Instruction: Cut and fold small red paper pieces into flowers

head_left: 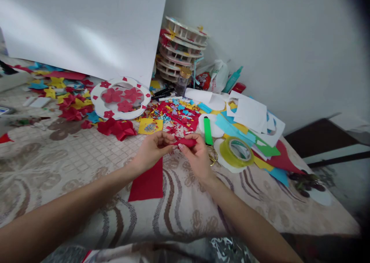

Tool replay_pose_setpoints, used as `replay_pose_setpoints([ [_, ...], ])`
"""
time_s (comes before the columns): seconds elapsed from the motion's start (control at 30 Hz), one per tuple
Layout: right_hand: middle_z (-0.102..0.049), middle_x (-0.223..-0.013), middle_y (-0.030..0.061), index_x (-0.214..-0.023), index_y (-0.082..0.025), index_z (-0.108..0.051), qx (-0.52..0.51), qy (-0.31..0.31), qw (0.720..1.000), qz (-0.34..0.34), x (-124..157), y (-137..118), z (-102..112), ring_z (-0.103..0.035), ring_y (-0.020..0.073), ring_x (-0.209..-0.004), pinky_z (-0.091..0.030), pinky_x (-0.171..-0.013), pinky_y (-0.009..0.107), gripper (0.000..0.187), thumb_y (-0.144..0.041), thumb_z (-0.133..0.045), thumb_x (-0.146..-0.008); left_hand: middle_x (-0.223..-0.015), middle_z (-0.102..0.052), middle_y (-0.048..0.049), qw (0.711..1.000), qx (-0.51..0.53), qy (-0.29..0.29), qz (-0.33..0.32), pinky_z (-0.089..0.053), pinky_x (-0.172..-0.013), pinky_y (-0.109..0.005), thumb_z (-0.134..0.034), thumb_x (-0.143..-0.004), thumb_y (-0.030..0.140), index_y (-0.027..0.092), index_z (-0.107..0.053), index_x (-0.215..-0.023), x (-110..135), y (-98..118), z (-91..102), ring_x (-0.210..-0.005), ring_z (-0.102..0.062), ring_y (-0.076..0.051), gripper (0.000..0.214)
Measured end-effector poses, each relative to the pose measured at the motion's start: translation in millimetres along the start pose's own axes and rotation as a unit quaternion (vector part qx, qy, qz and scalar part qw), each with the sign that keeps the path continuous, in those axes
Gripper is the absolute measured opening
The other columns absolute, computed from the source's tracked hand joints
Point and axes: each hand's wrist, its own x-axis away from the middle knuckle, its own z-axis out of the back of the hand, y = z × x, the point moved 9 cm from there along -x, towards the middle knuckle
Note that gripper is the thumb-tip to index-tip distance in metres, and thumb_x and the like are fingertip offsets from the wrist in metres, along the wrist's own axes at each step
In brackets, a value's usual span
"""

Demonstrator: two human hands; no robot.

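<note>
Left hand (152, 149) and right hand (198, 155) pinched red paper (189, 143), seemingly part-folded. Red flowers (117, 128) lay made; one flat sheet (148, 182) seemed unworked.

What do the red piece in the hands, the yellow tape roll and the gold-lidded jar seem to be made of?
The red piece is probably paper: matte, like the straight-edged red sheet nearby. The tape roll looks like plastic film, given its translucent yellow sheen. The jar could be clear glass or plastic, since dark contents show through; its gold lid may be metal.
</note>
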Motion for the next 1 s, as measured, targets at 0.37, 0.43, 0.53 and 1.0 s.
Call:
replay_pose_setpoints([
  [0.37,-0.064,-0.088,0.0002,-0.102,-0.023,-0.054,-0.046,-0.003,0.997,-0.069,-4.5,12.5,1.4,-0.060,0.0148,-0.078,-0.051,-0.070,0.028,0.037,-0.030,-0.070,-0.069,-0.073,-0.061,-0.0006,1.000,-0.015,0.008,-0.012,-0.048,-0.064,-0.024,-0.071,-0.066,0.020,0.014,-0.057,-0.083,1.2,5.4,0.3,-0.066,-0.059,-0.011,0.022],
  [0.43,-0.064,-0.085,0.0001,-0.097,-0.022,-0.056,-0.045,0.013,0.997,-0.067,-4.6,15.1,3.1,-0.060,0.0148,-0.077,-0.051,-0.070,0.028,0.032,-0.031,-0.070,-0.070,-0.076,-0.062,-0.0012,1.000,-0.014,0.000,-0.016,-0.049,-0.067,-0.025,-0.072,-0.066,0.022,0.014,-0.057,-0.085,1.7,3.6,-1.0,-0.069,-0.060,-0.012,0.026],
  [0.53,-0.064,-0.082,0.0000,-0.094,-0.022,-0.057,-0.053,0.026,0.996,-0.065,-3.8,17.3,3.5,-0.060,0.0148,-0.076,-0.050,-0.070,0.028,0.029,-0.031,-0.069,-0.070,-0.078,-0.063,-0.0023,0.999,-0.037,-0.027,-0.019,-0.047,-0.066,-0.025,-0.071,-0.068,0.027,0.014,-0.059,-0.084,1.6,-0.9,-4.7,-0.071,-0.059,-0.012,0.024],
  [1.0,-0.064,-0.081,0.0004,-0.090,-0.021,-0.059,-0.037,0.036,0.998,-0.039,-2.7,15.5,4.7,-0.059,0.0149,-0.074,-0.049,-0.071,0.029,0.023,-0.030,-0.069,-0.071,-0.062,-0.060,-0.0008,0.999,-0.038,-0.009,0.023,-0.044,-0.054,-0.022,-0.070,-0.068,0.038,0.013,-0.061,-0.070,2.0,-6.7,-1.6,-0.056,-0.054,-0.010,0.027],
])
